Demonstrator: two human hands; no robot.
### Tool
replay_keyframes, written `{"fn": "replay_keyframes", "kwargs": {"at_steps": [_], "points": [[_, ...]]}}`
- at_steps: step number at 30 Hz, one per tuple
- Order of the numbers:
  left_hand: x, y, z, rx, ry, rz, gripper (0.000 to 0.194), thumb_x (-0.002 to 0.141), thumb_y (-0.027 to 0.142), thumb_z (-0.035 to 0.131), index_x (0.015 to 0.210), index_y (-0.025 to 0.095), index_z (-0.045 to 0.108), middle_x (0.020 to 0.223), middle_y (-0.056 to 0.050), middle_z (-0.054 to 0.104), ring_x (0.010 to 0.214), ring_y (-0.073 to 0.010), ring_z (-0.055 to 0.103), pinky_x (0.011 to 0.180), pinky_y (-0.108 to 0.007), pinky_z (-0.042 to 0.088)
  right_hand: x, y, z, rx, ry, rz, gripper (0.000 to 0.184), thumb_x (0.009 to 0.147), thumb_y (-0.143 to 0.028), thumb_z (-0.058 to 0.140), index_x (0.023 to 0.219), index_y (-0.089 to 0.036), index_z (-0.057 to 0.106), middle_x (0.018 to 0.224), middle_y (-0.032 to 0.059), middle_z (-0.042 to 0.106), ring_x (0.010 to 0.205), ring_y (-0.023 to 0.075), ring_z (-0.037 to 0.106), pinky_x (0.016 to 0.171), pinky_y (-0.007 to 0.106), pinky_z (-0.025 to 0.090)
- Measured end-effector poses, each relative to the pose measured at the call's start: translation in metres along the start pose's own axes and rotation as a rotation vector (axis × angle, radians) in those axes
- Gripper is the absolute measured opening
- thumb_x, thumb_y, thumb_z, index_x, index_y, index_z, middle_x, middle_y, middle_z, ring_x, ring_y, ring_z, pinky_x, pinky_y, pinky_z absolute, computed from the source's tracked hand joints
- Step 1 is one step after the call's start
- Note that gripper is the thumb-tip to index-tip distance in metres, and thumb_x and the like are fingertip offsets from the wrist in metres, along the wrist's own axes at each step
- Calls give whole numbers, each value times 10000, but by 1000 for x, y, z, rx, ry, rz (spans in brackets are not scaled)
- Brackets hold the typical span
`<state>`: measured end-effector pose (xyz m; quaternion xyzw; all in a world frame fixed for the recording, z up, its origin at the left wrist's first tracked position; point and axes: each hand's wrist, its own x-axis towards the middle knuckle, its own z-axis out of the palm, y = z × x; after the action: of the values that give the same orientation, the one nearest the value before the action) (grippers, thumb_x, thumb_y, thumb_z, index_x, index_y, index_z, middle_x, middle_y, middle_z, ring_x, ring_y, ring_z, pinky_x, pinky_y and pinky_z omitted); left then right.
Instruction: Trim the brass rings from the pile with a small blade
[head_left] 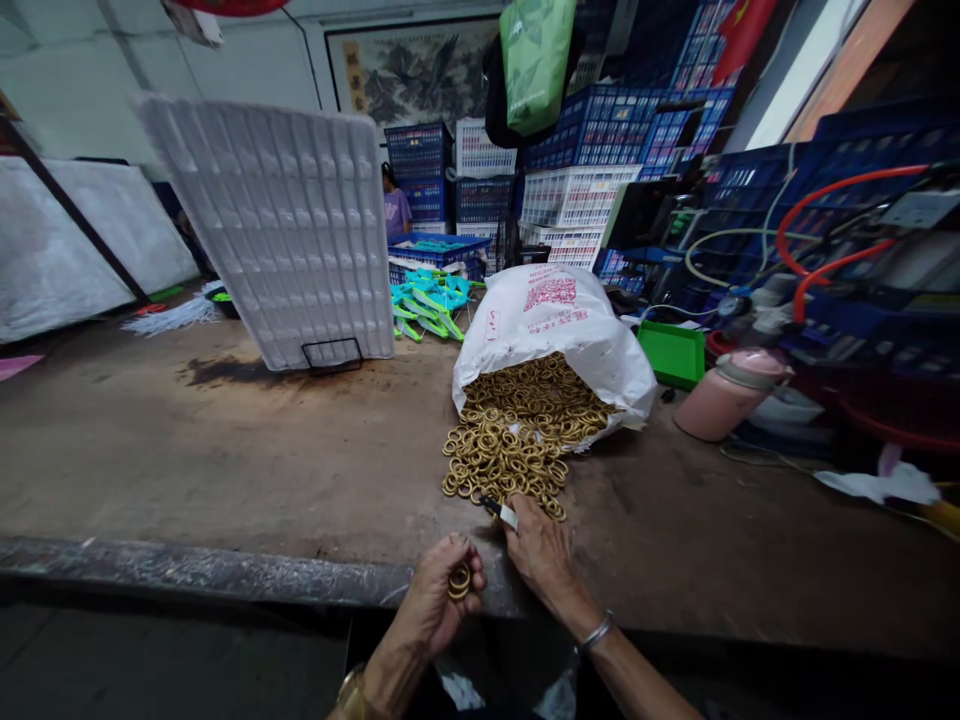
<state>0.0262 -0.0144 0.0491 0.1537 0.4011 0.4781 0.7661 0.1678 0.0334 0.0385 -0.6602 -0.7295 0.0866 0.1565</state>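
Gold-coloured rings (459,582) are held in my left hand (433,598), its fingers curled around them just over the table's front edge. My right hand (541,552) grips a small tool with a black end and a white part (504,513); its exact kind is unclear. The black end reaches the near side of a heap of gold rings (506,455) on the table. These rings spill from the open mouth of a white woven sack (551,315) with red print, which lies on its side and holds many more.
The brown table (225,460) has a ribbed translucent panel (292,220) upright in a black wire stand. Turquoise and green pieces (431,300) lie behind. A green tray (671,353) and pink bottle (731,393) stand right. Crates (577,195) are stacked behind; a person (396,208) is farther back.
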Motion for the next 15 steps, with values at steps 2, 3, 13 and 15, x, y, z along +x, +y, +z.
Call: {"fn": "replay_keyframes", "kwargs": {"at_steps": [2, 3, 13, 15], "points": [[2, 0, 1, 68, -10, 17, 312, 628, 384, 669, 715, 156, 474, 571, 50, 488, 437, -47, 442, 370, -144, 259, -1, 0, 0, -3, -10, 13, 121, 795, -134, 422, 855, -185, 514, 850, 42, 594, 758, 143, 542, 589, 239, 282], [4, 0, 1, 98, -12, 31, 319, 628, 391, 667, 723, 160, 468, 557, 58, 473, 422, -40, 422, 365, -142, 242, -2, 0, 0, -5, -15, 15, 125, 796, -137, 422, 865, -185, 515, 858, 44, 591, 759, 143, 541, 590, 240, 283], [12, -10, -5, 353, 11, 170, 335, 669, 463, 598, 699, 170, 438, 509, 79, 423, 380, -29, 340, 353, -150, 218, -3, 2, -3, -51, -49, 3, 133, 762, -123, 442, 825, -185, 541, 814, 32, 616, 727, 147, 555, 576, 249, 254], [13, -9, -5, 397, 23, 176, 324, 682, 458, 585, 705, 171, 435, 509, 82, 415, 380, -28, 336, 352, -147, 223, -3, 3, -3, -53, -56, 7, 132, 766, -117, 435, 814, -181, 540, 807, 37, 620, 720, 145, 553, 573, 246, 252]]}}
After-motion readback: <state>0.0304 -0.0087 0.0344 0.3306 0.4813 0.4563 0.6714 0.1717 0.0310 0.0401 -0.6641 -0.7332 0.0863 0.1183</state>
